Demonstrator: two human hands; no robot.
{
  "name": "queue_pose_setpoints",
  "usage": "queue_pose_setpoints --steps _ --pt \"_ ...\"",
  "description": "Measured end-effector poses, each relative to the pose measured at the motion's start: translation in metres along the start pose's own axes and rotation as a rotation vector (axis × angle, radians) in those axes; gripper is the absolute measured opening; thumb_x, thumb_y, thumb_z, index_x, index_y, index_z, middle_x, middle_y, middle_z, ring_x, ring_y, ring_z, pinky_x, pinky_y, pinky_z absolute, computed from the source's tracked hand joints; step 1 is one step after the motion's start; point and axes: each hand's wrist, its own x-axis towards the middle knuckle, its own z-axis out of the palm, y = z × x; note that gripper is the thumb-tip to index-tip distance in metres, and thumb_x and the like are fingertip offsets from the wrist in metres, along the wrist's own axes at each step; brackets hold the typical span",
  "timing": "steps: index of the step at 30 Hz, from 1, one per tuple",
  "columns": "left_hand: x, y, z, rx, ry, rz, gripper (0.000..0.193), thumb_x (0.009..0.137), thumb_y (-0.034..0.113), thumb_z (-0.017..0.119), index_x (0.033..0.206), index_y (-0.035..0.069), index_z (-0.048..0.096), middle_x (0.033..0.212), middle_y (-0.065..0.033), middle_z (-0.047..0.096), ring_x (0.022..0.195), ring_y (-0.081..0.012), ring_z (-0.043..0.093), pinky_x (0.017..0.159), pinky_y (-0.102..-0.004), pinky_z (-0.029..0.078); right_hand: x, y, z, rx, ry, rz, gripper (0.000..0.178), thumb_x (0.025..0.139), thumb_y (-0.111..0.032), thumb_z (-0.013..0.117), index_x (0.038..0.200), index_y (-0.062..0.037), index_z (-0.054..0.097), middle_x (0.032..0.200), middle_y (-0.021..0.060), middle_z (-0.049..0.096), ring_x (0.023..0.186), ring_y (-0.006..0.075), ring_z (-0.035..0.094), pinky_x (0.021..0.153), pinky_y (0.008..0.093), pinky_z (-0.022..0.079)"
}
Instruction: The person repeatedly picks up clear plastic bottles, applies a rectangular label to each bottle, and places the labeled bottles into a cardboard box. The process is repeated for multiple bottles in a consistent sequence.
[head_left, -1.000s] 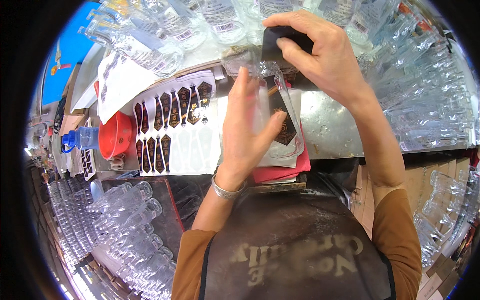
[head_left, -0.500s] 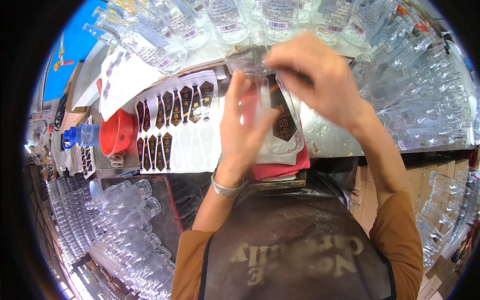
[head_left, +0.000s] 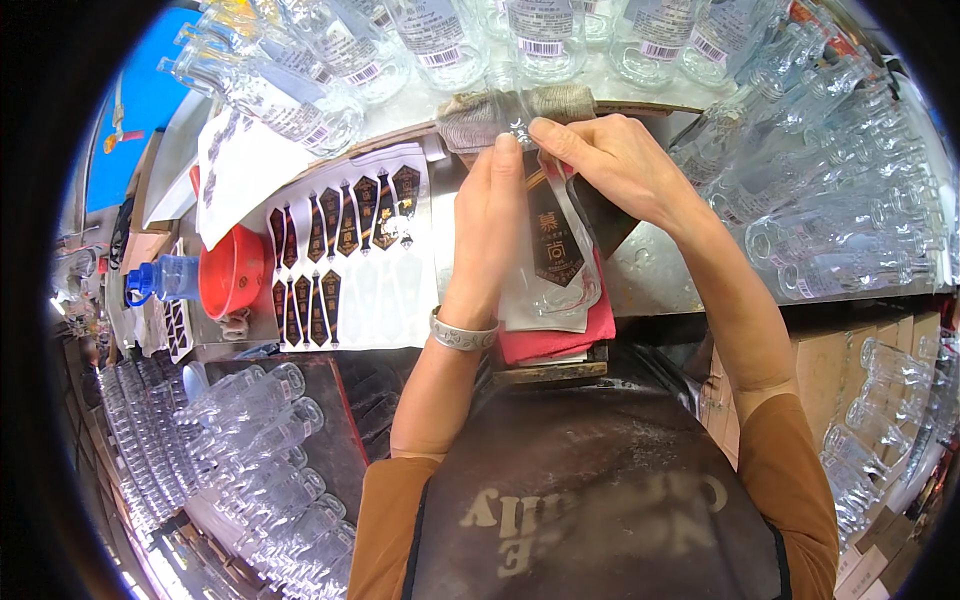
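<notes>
A clear glass bottle [head_left: 590, 270] lies on its side in front of me, neck away from me, on a grey rag [head_left: 465, 122]. A dark tie-shaped label [head_left: 553, 235] with an orange stripe sits along its body. My left hand [head_left: 488, 215] is closed along the bottle's left side, its thumb up by the neck. My right hand [head_left: 620, 165] is closed at the neck from the right, thumb pressed down close to the left thumb. Fingers under the bottle are hidden. Beneath it lie a red cloth [head_left: 540, 345] and a wooden block [head_left: 550, 373].
To the left lies a sheet of tie-shaped labels [head_left: 385, 300], partly used. Beyond it are a red bowl [head_left: 228, 275] and a blue-capped bottle [head_left: 170, 278]. Upright bottles [head_left: 545, 45] stand along the back; bottles lie stacked at right [head_left: 830, 220] and lower left [head_left: 260, 480].
Both hands were blurred and apart over the bottle. Now they are steadier, with the thumbs together at its neck; the right hand has come down and turned inward.
</notes>
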Motion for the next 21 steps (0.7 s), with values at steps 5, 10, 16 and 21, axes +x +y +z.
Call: queue_pose_setpoints --steps 5,10,16,21 --pt "-0.002 0.007 0.004 0.050 0.024 0.041 0.058 0.109 0.049 0.033 0.098 0.002 0.065 0.085 -0.0014 0.060 0.076 -0.0077 0.050 0.068 -0.0236 0.040 0.010 0.003 0.004 -0.113 0.011 -0.009 0.066 0.096 -0.058 0.054 0.070 0.0022 0.065 0.064 0.0070 0.058 0.064 0.0143 0.051 0.065 0.0317 0.045" --pt "-0.002 0.002 0.001 -0.017 0.009 0.007 0.056 0.107 0.048 0.038 0.096 -0.002 0.060 0.080 -0.0051 0.055 0.075 -0.0142 0.047 0.068 -0.0310 0.042 0.016 0.005 -0.001 -0.073 -0.040 0.005 0.066 0.090 -0.062 0.054 0.083 0.0001 0.076 0.073 0.0196 0.070 0.074 0.0301 0.068 0.077 0.0372 0.052" --pt "-0.001 -0.004 0.007 -0.139 0.033 0.016 0.054 0.107 0.049 0.039 0.090 0.001 0.056 0.077 0.0009 0.047 0.071 -0.0101 0.040 0.063 -0.0281 0.038 0.021 -0.008 -0.006 -0.249 -0.097 0.027 0.068 0.094 -0.060 0.055 0.072 0.0028 0.070 0.067 0.0089 0.062 0.066 0.0145 0.056 0.065 0.0300 0.046" --pt "-0.004 0.006 -0.004 -0.258 -0.029 -0.147 0.054 0.106 0.050 0.041 0.098 -0.001 0.058 0.082 0.0009 0.051 0.073 -0.0107 0.045 0.066 -0.0282 0.041 0.000 0.000 -0.011 -0.003 -0.019 0.106 0.072 0.090 -0.067 0.053 0.090 0.0014 0.077 0.092 0.0174 0.074 0.089 0.0256 0.068 0.085 0.0339 0.050"
